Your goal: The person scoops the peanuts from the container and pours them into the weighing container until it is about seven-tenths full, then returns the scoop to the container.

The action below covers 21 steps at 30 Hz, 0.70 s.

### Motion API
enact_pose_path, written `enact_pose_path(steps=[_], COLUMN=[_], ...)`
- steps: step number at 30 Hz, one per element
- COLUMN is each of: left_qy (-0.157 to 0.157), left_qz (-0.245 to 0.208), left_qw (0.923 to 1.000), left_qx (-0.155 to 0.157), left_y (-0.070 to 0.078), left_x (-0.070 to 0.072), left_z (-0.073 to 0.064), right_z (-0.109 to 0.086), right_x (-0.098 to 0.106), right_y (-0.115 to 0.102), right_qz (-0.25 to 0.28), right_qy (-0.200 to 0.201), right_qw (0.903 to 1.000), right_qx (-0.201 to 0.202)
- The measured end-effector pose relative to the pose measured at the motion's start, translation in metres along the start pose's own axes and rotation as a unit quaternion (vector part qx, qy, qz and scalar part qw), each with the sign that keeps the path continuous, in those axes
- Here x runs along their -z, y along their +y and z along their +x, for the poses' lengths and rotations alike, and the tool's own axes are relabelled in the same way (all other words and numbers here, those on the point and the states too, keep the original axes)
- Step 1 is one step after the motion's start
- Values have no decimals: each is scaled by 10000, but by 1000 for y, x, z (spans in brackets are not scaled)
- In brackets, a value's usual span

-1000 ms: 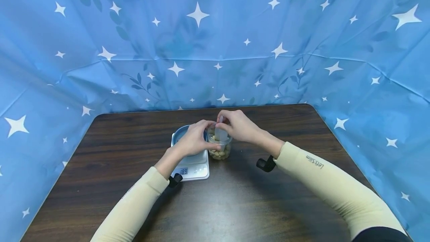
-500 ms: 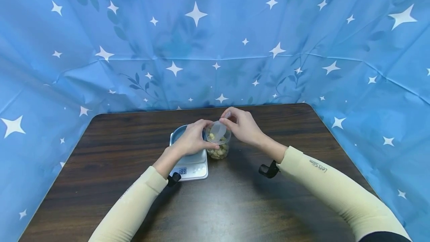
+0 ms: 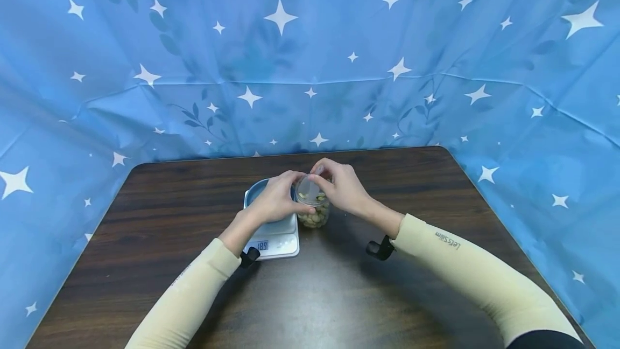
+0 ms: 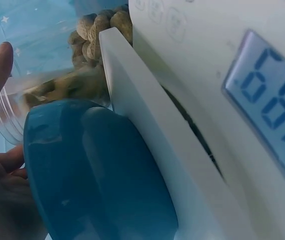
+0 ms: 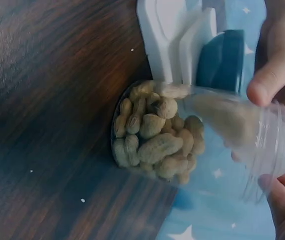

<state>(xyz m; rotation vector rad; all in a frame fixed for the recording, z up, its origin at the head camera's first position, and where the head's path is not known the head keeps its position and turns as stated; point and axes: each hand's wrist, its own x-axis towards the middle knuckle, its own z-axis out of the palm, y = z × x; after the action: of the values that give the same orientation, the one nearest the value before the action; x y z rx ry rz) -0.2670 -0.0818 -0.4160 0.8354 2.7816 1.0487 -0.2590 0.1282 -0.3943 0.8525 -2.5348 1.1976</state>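
Note:
A clear plastic jar [image 3: 312,216] of unshelled peanuts [image 5: 155,135] stands upright on the table, just right of a white kitchen scale [image 3: 283,245]. My left hand [image 3: 277,198] grips the jar near its threaded rim, thumb on the near side and fingers on the far side. Above the jar, my right hand [image 3: 340,185] pinches the handle of a translucent plastic scoop [image 3: 311,190], whose broad end is down inside the jar. Blurred brown shapes show at the scoop's level in the right wrist view; whether they lie in it I cannot tell.
On the scale sits a blue bowl [image 4: 92,165], partly hidden behind my left hand in the head view; its contents cannot be seen. The scale's display [image 4: 270,95] shows digits. Small white specks lie on the dark wooden table [image 5: 57,125]. A blue star-patterned curtain [image 3: 310,58] hangs behind.
The scoop turned and tilted in the jar, lifting slightly, then moved left and lower with my right hand. My left hand keeps its hold on the jar.

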Motion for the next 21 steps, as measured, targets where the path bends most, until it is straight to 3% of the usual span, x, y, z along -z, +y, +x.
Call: enact_pose_path(steps=[5, 8, 12, 17, 21], left_qy=[8, -3, -24, -19, -22], left_qz=[-59, -35, 12, 96, 154], left_qw=[10000, 10000, 10000, 9999, 9999], left_qx=[4, 32, 82, 56, 56], left_y=[-1, 0, 1, 1, 0], left_x=[-1, 0, 1, 1, 0], left_z=[0, 1, 0, 1, 1], right_z=[-1, -4, -9, -15, -20], right_x=[9, 13, 15, 16, 17], right_y=[7, 13, 20, 24, 26], right_qz=[916, 1777, 2629, 3093, 3189], right_qy=[378, 570, 668, 766, 873], right_qw=[9918, 9765, 9555, 9402, 9350], right_qx=[-804, -1078, -1161, -1205, -1280])
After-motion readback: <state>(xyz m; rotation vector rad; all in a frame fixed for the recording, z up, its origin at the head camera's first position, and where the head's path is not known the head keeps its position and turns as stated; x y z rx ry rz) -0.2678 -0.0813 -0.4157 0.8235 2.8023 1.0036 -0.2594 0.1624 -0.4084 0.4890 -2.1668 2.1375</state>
